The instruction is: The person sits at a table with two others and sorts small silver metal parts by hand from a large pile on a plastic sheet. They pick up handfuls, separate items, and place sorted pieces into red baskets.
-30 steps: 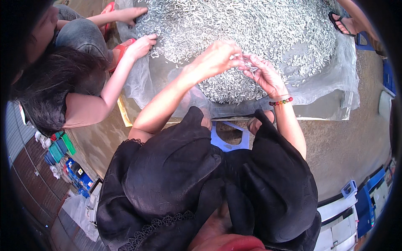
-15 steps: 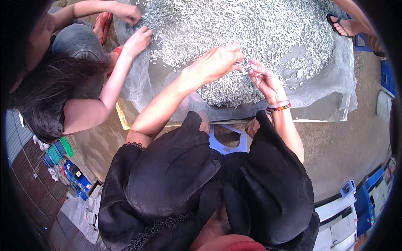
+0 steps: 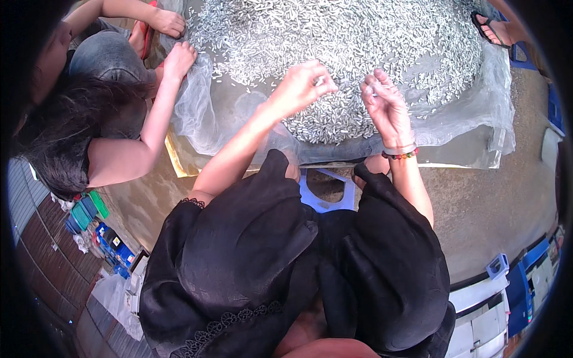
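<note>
A wide heap of small silvery pieces lies on a pale mesh sheet in front of me. My left hand hovers over the heap's near edge, its fingertips pinched on a small silvery piece. My right hand, with a beaded bracelet at the wrist, is raised beside it, palm turned inward, and pinches another small silvery piece. A gap separates the two hands. My black clothing fills the lower middle of the view.
A co-worker crouches at the left with both hands on the heap's edge. A sandalled foot stands at the top right. A blue stool is under me. Blue and green boxes lie lower left, on concrete ground.
My hands, close together over the heap before, have drawn apart, the right one lifting. The co-worker's hands have shifted along the heap's left edge.
</note>
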Available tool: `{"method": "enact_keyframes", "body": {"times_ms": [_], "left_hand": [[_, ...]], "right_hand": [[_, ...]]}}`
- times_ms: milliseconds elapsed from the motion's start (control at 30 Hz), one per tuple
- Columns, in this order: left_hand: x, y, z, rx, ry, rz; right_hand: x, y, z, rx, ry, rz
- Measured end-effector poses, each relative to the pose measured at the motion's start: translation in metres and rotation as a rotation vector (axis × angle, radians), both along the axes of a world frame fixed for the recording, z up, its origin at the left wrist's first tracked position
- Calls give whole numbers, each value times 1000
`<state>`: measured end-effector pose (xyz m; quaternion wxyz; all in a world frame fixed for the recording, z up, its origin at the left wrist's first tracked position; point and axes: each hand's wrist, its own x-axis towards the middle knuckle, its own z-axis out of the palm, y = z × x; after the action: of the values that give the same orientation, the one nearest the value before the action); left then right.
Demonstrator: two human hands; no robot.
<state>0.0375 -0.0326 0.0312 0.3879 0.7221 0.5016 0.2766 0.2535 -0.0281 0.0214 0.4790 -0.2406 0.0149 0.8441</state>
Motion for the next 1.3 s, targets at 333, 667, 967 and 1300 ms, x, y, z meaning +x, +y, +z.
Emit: {"method": "enact_keyframes", "body": {"times_ms": [333,667,967,1300], "left_hand": [[-24,28,17,-688,-1429,-48],[-9,38,-21,-618,-157,32],[-5,15,-50,-62,337,-70],[-14,17,0,-959,-814,-124]], "right_hand": [[22,56,-4,103,-417,267],[-9,74,-63,1015,-1954,798],[22,35,-19,260,-504,276],[49,41,-9,221,-573,272]]}}
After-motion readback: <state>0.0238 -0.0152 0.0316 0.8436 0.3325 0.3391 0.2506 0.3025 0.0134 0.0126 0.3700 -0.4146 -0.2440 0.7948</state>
